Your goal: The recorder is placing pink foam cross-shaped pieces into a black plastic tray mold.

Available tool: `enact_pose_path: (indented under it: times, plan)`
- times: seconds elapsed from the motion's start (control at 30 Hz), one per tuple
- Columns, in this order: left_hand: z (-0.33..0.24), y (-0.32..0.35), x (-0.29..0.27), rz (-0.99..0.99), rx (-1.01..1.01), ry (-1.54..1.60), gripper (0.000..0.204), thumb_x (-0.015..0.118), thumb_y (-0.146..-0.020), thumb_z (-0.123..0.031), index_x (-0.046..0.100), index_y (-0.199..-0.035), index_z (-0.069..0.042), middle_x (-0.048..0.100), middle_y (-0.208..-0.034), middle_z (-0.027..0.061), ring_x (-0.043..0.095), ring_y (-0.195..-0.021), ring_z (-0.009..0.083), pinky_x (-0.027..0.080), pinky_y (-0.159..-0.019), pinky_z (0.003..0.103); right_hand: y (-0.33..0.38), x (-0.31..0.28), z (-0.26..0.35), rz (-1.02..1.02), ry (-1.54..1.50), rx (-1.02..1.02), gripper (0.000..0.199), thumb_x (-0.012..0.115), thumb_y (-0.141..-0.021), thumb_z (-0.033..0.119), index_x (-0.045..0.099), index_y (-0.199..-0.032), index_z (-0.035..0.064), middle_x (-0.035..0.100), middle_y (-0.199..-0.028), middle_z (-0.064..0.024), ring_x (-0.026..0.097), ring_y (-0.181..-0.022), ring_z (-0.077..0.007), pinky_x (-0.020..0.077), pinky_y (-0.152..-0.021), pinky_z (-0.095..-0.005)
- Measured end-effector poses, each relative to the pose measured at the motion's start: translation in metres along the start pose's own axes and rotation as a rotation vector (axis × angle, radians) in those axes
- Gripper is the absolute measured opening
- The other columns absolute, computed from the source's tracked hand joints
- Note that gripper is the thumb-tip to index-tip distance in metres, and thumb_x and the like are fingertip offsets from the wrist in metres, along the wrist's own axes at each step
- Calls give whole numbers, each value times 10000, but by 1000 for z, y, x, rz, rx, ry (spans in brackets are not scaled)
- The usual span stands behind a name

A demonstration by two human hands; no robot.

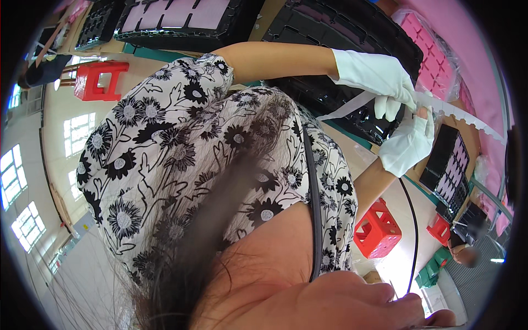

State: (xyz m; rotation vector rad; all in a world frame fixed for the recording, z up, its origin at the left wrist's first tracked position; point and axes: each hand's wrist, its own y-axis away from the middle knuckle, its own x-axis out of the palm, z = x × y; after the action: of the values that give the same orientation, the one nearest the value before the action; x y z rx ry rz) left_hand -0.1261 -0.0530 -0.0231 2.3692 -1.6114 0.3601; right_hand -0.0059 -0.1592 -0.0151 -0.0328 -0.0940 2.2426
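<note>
My left hand (379, 74), in a white glove, reaches out at the upper right and pinches a long white strip with a scalloped edge (467, 118). Just below it, my right hand (410, 143), also in a white glove, grips the same strip from underneath. The strip runs from beside my floral black-and-white shirt (165, 148) out to the right rim. Both hands hover over a stack of black moulded trays (341, 33). Hair hangs down across the middle of the view.
Pink trays (434, 55) lie at the upper right and black trays with pink inserts (176, 16) at the top. Red plastic stools (102, 80) (377, 228) stand on the floor. A black cable (412, 231) hangs at right. A bare hand (352, 302) lies at the bottom edge.
</note>
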Motion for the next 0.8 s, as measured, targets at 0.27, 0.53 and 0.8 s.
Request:
enact_pose_path:
  times: [0.27,0.53,0.8]
  plan:
    - [-5,1,1,-27,-3,-57,277,554,-883,-206,613,-1031,20,650,-689,105,624,-523,153,488,-523,229,-3,7,-1,-18,0,-22,318,598,-840,91,543,-1081,-109,592,-1016,-165,575,-912,-217,474,-835,-308]
    - [6,7,-5,-56,-11,-193,251,517,-903,-210,626,-1044,-33,665,-724,98,638,-556,149,496,-564,230,14,13,-3,5,-29,-22,340,552,-857,107,524,-1102,-128,583,-1037,-188,572,-923,-228,464,-868,-323]
    - [38,-18,-43,-132,114,-155,277,464,-892,-170,623,-1068,-25,656,-783,106,622,-602,147,488,-597,231,-24,-40,-41,118,600,20,310,522,-826,91,591,-1057,-103,541,-1220,-189,537,-1081,-215,391,-932,-285]
